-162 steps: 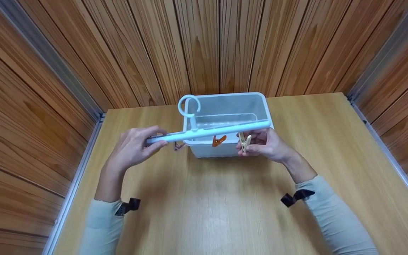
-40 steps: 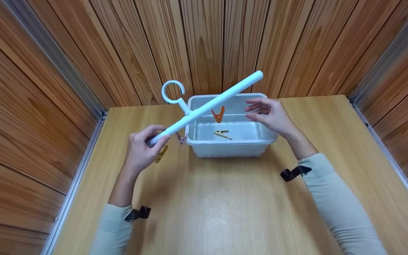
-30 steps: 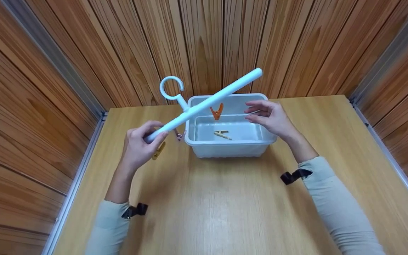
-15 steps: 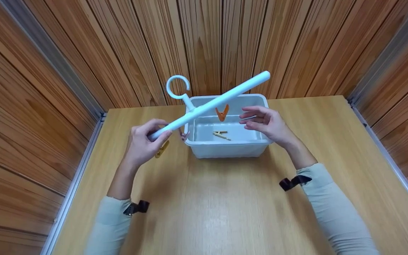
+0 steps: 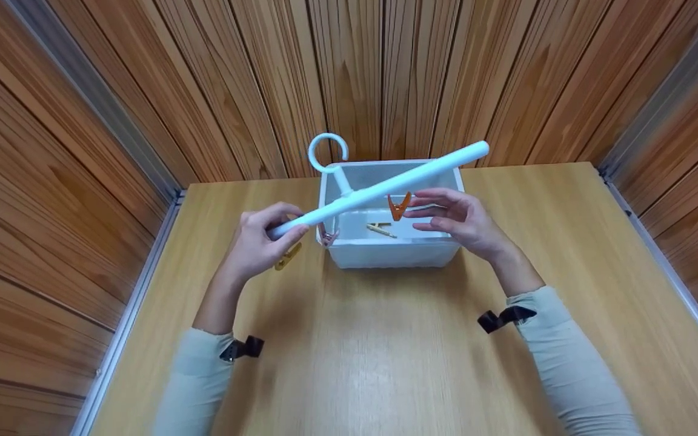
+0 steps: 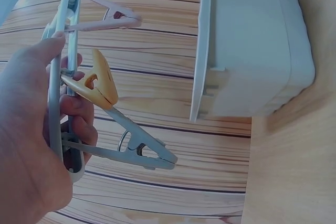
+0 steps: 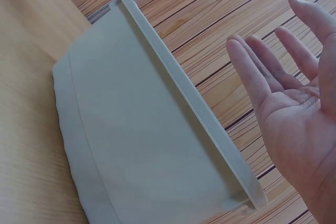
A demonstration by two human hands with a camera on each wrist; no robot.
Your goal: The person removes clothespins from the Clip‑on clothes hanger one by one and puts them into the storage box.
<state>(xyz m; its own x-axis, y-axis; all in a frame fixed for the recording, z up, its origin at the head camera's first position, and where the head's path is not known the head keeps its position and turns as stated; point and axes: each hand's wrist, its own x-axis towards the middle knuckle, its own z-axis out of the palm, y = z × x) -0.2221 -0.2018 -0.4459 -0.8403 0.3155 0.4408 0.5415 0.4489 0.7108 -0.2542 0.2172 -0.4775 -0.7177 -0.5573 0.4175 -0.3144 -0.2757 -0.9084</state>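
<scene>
My left hand (image 5: pixel 258 242) grips the left end of a light-blue clip hanger (image 5: pixel 409 177), whose bar slants up to the right above a white plastic bin (image 5: pixel 394 254). Clothespins hang beneath the bar: an orange one (image 5: pixel 397 208) near the middle, a pink one (image 6: pixel 123 22), a yellow one (image 6: pixel 107 85) and a greyish one (image 6: pixel 142 150) close to the left hand. My right hand (image 5: pixel 473 224), fingers spread and holding nothing, is beside the orange clothespin; the right wrist view shows a gap between them. On the bin's floor lies a beige clothespin (image 5: pixel 380 230).
The bin stands toward the back of a wooden table (image 5: pixel 355 351). Wood-panelled walls (image 5: pixel 349 79) rise behind and at both sides, with metal rails (image 5: pixel 125 327) along the side edges.
Earlier the right hand held the beige clothespin at the hanger; now it lies in the bin. Over the last second the hanger moved right and its right end dipped, bringing the orange clothespin nearer the right hand.
</scene>
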